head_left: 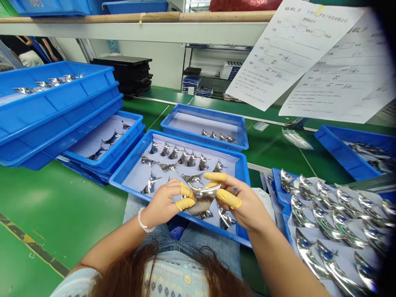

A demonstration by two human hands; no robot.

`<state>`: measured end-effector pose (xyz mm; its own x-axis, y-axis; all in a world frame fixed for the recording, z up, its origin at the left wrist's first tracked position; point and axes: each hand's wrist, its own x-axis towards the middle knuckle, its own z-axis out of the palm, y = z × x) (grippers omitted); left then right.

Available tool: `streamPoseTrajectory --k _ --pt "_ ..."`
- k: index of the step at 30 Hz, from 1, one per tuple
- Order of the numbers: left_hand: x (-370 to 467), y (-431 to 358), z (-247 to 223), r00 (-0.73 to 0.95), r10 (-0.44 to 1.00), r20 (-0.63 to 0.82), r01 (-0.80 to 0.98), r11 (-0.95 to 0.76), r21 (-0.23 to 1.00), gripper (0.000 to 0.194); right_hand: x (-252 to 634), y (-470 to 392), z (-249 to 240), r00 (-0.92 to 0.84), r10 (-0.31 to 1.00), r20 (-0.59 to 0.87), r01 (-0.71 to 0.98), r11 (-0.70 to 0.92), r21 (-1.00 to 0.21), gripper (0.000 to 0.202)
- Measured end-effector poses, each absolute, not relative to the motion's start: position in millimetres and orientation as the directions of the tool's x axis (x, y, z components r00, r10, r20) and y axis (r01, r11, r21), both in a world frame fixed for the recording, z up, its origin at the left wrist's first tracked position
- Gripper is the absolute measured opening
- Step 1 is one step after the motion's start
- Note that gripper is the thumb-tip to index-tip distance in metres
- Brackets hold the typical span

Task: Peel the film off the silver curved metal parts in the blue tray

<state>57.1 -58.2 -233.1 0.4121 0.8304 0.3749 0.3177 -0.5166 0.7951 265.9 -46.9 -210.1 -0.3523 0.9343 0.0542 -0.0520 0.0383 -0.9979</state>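
Between my two hands I hold a shiny curved metal part [204, 196] over the near edge of a blue tray [136, 167]. My left hand [168, 200], in yellow finger cots, pinches the part's left end. On the other end, yellow-capped fingers of my right hand [236, 198] are closed. Several similar pointed, mirror-bright metal parts [184, 156] stand in a row on the tray's white paper lining. More pieces lie in the tray's near half, some partly hidden by my hands and the held part.
At right, a blue tray [286, 206] carries rows of curved metal parts. Stacked blue trays [93, 99] rise at left. Another tray [204, 107] lies behind. Paper sheets [287, 53] hang from the shelf rail [154, 29]. A plastic bag [297, 139] lies on the green table.
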Motion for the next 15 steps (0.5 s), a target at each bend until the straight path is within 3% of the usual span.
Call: streamPoseTrajectory --k 3,10,12,15 --pt "51.5 -63.4 -228.3 0.371 0.817 0.441 0.301 -0.555 0.776 0.047 265.0 -55.2 -225.0 -0.344 0.932 0.113 -0.174 0.055 -0.983 0.039" --pt "44.0 -73.0 -217.3 0.366 0.775 0.514 0.287 -0.62 0.73 0.041 258.0 -62.4 -247.5 -0.439 0.886 0.147 -0.006 0.161 -0.987 0.029" --pt "44.5 -73.3 -218.1 0.336 0.821 0.462 0.224 -0.546 0.807 0.039 255.0 -63.3 -246.4 -0.503 0.848 0.167 -0.023 0.18 -0.983 0.03" --pt "47.8 -70.5 -222.7 0.282 0.938 0.2 0.015 -0.212 0.977 0.038 251.6 -64.9 -243.6 -0.608 0.762 0.222 -0.114 0.192 -0.975 0.032"
